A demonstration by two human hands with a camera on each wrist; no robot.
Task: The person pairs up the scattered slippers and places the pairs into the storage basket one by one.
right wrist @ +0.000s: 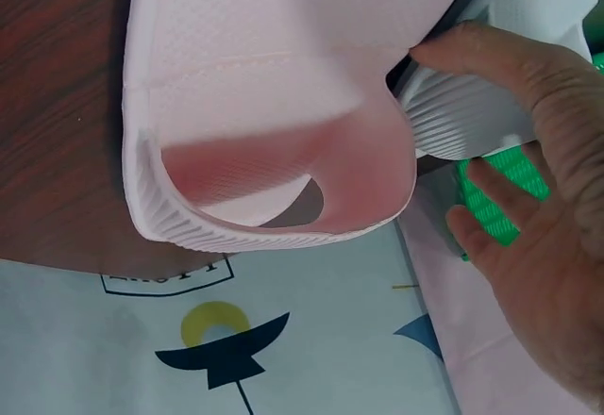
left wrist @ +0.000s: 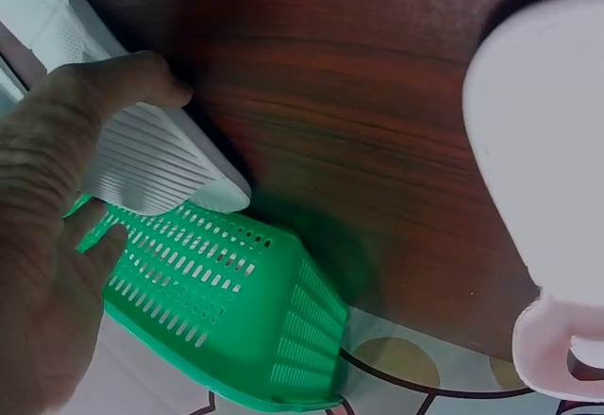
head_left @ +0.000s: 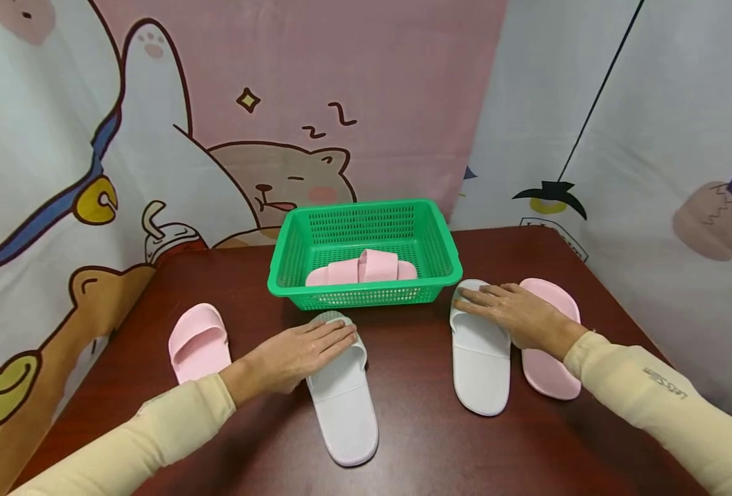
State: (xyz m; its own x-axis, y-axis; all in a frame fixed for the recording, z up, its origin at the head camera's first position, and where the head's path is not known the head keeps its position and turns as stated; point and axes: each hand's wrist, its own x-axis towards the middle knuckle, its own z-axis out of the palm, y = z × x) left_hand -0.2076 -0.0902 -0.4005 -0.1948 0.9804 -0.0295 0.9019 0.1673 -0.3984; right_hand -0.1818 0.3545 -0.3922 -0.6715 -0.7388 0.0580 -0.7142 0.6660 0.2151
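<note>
My left hand point(head_left: 307, 348) lies across the strap of a white slipper point(head_left: 346, 417), fingers fairly straight and reaching toward its right side. In the left wrist view the thumb point(left wrist: 151, 80) is along the side of this slipper point(left wrist: 156, 165). My right hand point(head_left: 517, 310) spans the strap of a second white slipper point(head_left: 480, 372), fingertips at its left edge. Its thumb point(right wrist: 472, 47) comes down between that slipper point(right wrist: 462, 118) and a pink slipper point(right wrist: 264, 85) in the right wrist view. Both white slippers lie toe toward the basket.
A green basket point(head_left: 366, 298) stands at the back, with pink slippers point(head_left: 375, 267) inside. One pink slipper point(head_left: 197, 337) lies at the left, partly behind my left forearm; another point(head_left: 549, 368) lies at the right. Printed cloth point(head_left: 403, 89) hangs around the dark table point(head_left: 415, 441).
</note>
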